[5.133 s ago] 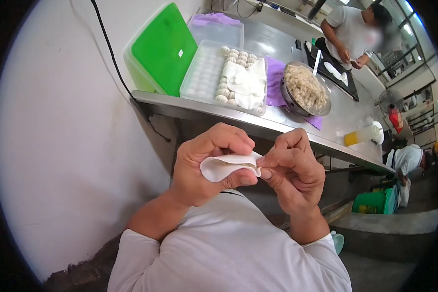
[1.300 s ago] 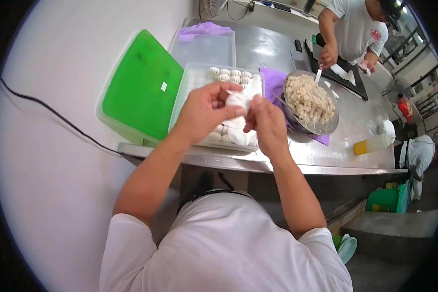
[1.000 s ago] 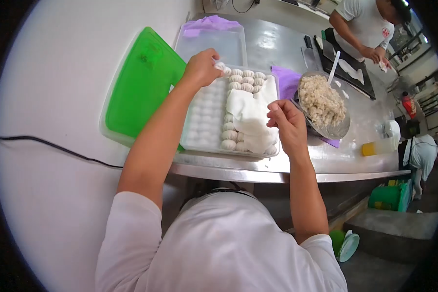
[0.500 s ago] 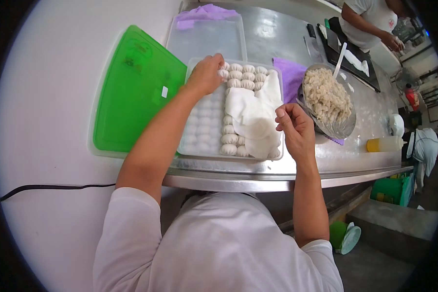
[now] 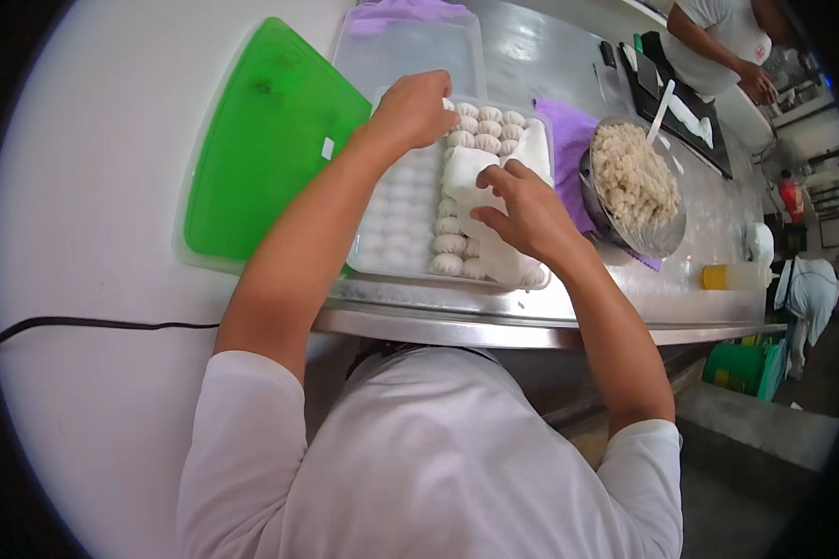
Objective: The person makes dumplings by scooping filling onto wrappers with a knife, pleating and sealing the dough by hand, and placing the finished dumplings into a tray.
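Observation:
A translucent plastic tray (image 5: 368, 256) lies before me, with rows of small pleated dumplings (image 5: 447, 265) in its right half. Thin, soft white sheets that look like dough wrappers (image 5: 505, 259) cover part of those rows. At the tray's far side, my left hand (image 5: 412, 110) is closed at the end of a row, its fingertips on a dumpling (image 5: 448, 104) that they partly hide. My right hand (image 5: 529, 212) hovers over the wrappers, thumb and fingers apart, holding nothing; whether a fingertip touches them I cannot tell.
A metal bowl of pale filling (image 5: 634, 177) with a white-handled utensil stands right of the tray on a purple cloth (image 5: 569, 140). A green lid (image 5: 270, 140) lies left. Farther back are a black board (image 5: 657, 102) and a co-worker (image 5: 718, 47). A yellow-based bottle (image 5: 735, 277) is at right.
My right hand has moved left from the tray's right edge to over the wrappers, and its fingers have spread. My left hand stays at the far dumplings. The whole view has shifted slightly.

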Tool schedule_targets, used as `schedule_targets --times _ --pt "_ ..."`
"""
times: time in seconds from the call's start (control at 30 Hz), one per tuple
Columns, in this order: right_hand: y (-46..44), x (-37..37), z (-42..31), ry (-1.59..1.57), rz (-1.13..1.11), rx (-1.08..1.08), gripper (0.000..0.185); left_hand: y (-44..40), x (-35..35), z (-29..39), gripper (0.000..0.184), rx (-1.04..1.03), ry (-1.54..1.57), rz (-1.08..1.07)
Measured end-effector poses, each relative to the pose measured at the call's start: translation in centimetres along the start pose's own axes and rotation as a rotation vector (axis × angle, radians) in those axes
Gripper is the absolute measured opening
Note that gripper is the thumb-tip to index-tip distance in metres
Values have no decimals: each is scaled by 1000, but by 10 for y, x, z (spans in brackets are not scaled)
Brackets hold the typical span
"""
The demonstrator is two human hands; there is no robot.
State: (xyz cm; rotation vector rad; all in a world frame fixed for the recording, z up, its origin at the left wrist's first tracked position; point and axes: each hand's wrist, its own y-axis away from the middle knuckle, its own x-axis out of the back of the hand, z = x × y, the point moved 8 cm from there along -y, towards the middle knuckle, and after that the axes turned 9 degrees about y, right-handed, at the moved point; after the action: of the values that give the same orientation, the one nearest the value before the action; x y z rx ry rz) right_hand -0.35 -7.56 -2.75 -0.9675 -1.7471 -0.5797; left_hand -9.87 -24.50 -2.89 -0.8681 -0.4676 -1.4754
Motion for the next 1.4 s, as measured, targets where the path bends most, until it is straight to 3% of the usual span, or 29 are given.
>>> schedule_targets --times 0.07,0.17,0.27,0.4,0.47,0.5,0.57,0.6,0.83,1.03,1.1,1.3,1.37,1.4 --pt "-9 -7 -4 80 -19 76 24 8 13 15 35 40 43 -87" --pt "-21 -17 -6 186 -65 145 17 18 41 25 34 120 143 -42" --pt "-29 -24 -1 214 -126 136 13 24 52 3 33 170 278 49" --pt "-37 -24 5 143 -106 111 12 28 43 -26 32 300 291 5" --pt "-41 -23 11 94 -112 92 11 23 25 -13 32 55 211 -108" --pt "-42 -22 14 43 -112 64 11 25 17 -13 32 58 213 -111" --pt "-44 -21 18 -7 -147 20 12 40 -32 2 31 -16 232 -501" --pt "-46 -21 21 -56 -173 -16 12 47 -42 7 30 13 184 -532" --pt "-48 -21 33 -305 -135 -70 21 43 -51 15 21 -24 281 -473" --pt "-55 -21 41 -77 -150 7 20 29 -48 2 16 48 452 -398" --pt "-61 -21 48 -169 -205 -25 20 27 -47 -1 16 64 494 -366" --pt "-54 -14 41 -311 -301 -63 28 38 -52 8 16 14 576 -642" --pt "-51 -13 22 -137 -170 95 33 30 -38 -15 14 383 728 -422" --pt "-50 -17 14 -91 -147 134 36 29 -40 -20 14 382 725 -420"
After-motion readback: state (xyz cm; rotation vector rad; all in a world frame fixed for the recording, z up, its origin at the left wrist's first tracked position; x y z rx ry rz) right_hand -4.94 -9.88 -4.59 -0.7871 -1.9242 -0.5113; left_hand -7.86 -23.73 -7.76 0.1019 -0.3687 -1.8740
